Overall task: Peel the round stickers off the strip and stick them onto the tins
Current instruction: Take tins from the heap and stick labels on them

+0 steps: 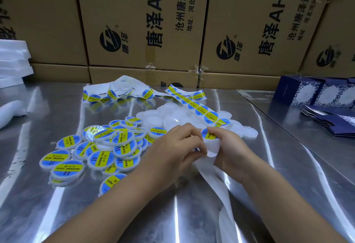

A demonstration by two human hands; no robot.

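Observation:
A white backing strip [199, 108] carrying round blue-and-yellow stickers runs from the back of the steel table down to my hands. My right hand [228, 146] pinches the strip just below one sticker [208, 134]. My left hand [176, 145] meets it from the left, fingertips closed on the strip and that sticker's edge; whether a tin sits under this hand I cannot tell. The bare peeled strip [219, 183] trails toward me. Several labelled white tins [99, 158] are heaped at the left. Several plain white tins [172, 116] lie behind my hands.
A tangle of more sticker strip [115, 91] lies at the back of the steel table [172, 214]. Brown cartons [146, 22] wall off the far edge. Blue patterned boxes [315, 93] and flat blue sleeves [334, 122] sit at the right, white foam pieces [13, 60] at the left.

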